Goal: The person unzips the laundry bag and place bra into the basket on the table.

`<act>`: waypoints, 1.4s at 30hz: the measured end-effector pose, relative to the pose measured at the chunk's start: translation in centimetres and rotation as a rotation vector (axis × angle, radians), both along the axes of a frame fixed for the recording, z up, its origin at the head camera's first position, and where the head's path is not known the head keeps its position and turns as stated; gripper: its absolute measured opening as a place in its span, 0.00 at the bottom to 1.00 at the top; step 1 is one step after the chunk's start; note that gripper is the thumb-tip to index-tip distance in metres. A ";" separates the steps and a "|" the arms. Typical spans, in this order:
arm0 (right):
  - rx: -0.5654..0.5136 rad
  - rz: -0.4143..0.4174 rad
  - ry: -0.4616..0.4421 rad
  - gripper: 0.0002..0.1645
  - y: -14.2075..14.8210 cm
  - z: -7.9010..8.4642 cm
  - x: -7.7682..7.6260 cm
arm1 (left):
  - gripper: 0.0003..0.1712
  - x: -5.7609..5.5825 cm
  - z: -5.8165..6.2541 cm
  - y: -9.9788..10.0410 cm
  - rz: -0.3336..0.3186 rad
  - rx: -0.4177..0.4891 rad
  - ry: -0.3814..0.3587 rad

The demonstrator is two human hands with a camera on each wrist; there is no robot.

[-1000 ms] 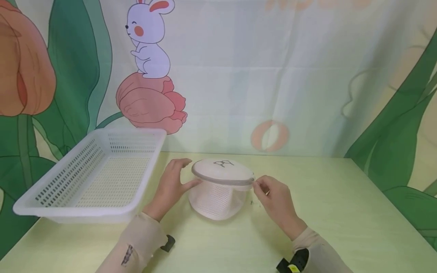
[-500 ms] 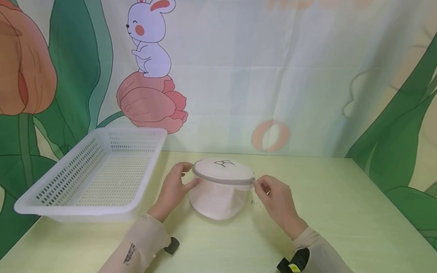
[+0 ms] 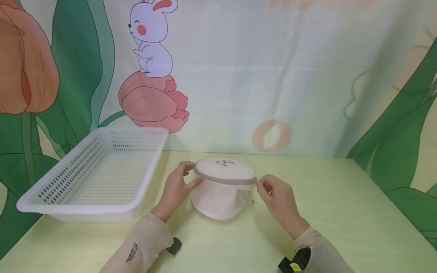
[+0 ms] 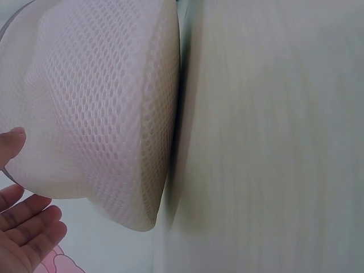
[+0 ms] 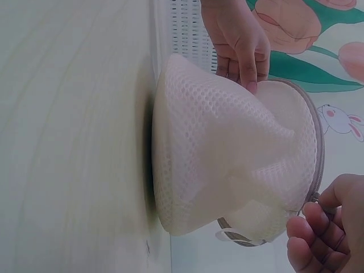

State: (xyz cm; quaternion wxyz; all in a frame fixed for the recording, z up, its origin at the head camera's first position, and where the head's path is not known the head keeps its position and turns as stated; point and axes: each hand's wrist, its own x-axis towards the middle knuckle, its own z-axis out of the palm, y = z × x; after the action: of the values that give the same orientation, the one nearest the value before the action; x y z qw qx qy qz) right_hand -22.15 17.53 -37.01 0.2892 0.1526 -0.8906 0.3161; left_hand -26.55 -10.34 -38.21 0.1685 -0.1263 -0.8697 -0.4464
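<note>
A white mesh laundry bag (image 3: 218, 201) stands upright on the table, its round top facing up with a dark line print on it. A grey zipper (image 3: 225, 180) runs round the edge of that top. My left hand (image 3: 175, 189) holds the bag's left rim, thumb on the near side and fingers behind. In the left wrist view the thumb (image 4: 11, 145) touches the mesh wall. At the rim's right end, my right hand (image 3: 278, 199) pinches the zipper pull (image 5: 314, 197), mostly hidden by the fingertips. A pale loop (image 5: 242, 239) hangs at the bag's edge in the right wrist view.
To the left sits a white perforated plastic basket (image 3: 143, 189) with nothing in it. Behind the pale green table (image 3: 327, 212) hangs a printed cloth (image 3: 225, 76) with a rabbit and flowers. Dark wrist devices (image 3: 295, 261) show on both sleeves.
My left hand's fingers, spread off the rim a second ago, have closed in to the bag's left edge. The right hand keeps its pinch at the zipper's right end, and the bag stays put.
</note>
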 end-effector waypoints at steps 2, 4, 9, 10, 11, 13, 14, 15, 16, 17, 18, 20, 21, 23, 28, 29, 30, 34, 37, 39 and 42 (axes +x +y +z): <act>0.001 -0.002 -0.001 0.06 0.1 0.0 0.0 | 0.27 0.1 0.1 0.1 0.001 0.001 0.009; 0.002 -0.003 -0.002 0.06 0.1 0.1 0.0 | 0.27 0.1 0.1 0.1 0.000 0.006 0.028; 0.007 -0.005 0.007 0.06 0.2 0.2 0.0 | 0.23 0.3 0.2 0.4 -0.011 0.010 0.095; 0.010 -0.006 0.010 0.06 0.2 0.2 0.0 | 0.22 0.3 0.2 0.4 -0.011 0.008 0.109; 0.012 -0.006 0.012 0.07 0.3 0.2 0.0 | 0.22 0.4 0.2 0.4 -0.009 0.005 0.121; 0.018 -0.008 0.014 0.07 0.4 0.2 0.0 | 0.21 0.5 0.2 0.5 -0.006 0.005 0.148; 0.021 -0.009 0.013 0.07 0.5 0.3 0.0 | 0.20 0.5 0.1 0.5 -0.004 0.004 0.156; 0.028 -0.013 0.010 0.07 0.6 0.3 0.0 | 0.20 0.6 0.2 0.5 0.000 0.003 0.162; 0.035 -0.015 0.007 0.07 0.7 0.3 0.0 | 0.20 0.6 0.2 0.6 0.002 0.004 0.166; 0.040 -0.016 0.002 0.07 0.7 0.3 0.0 | 0.19 0.7 0.2 0.6 0.004 0.006 0.170; 0.045 -0.021 -0.002 0.07 0.8 0.4 0.0 | 0.19 0.7 0.3 0.7 0.005 0.007 0.172; 0.053 -0.027 -0.012 0.07 1.0 0.5 0.0 | 0.19 0.9 0.4 0.8 0.007 0.010 0.176; 0.057 -0.032 -0.019 0.06 1.1 0.5 0.0 | 0.19 1.0 0.4 0.9 0.009 0.012 0.178; 0.059 -0.041 -0.028 0.06 1.3 0.6 0.0 | 0.19 1.1 0.5 1.0 0.012 0.012 0.191; 0.080 -0.056 -0.034 0.05 1.6 0.7 -0.1 | 0.19 1.5 0.7 1.4 0.024 0.003 0.223; 0.086 -0.062 -0.036 0.05 1.6 0.8 -0.1 | 0.19 1.6 0.7 1.5 0.028 0.000 0.223; 0.094 -0.068 -0.036 0.05 1.7 0.8 -0.1 | 0.19 1.7 0.7 1.6 0.032 -0.004 0.225; 0.119 -0.096 -0.036 0.05 1.7 1.1 0.0 | 0.19 1.9 0.8 1.9 0.045 -0.009 0.222; 0.133 -0.104 -0.023 0.04 1.5 1.5 0.2 | 0.19 2.1 0.7 2.1 0.052 -0.003 0.219; 0.139 -0.099 -0.012 0.04 1.3 1.8 0.4 | 0.19 2.2 0.7 2.3 0.060 -0.004 0.220; 0.158 -0.085 0.010 0.03 0.8 2.2 0.6 | 0.19 2.4 0.8 2.5 0.070 -0.010 0.226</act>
State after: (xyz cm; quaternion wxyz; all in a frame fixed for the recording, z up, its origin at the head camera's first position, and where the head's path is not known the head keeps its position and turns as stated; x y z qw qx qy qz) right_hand -21.56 18.37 -34.80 0.2940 0.1385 -0.9169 0.2316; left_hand -24.18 -7.83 -37.45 0.2804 -0.1462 -0.8514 -0.4186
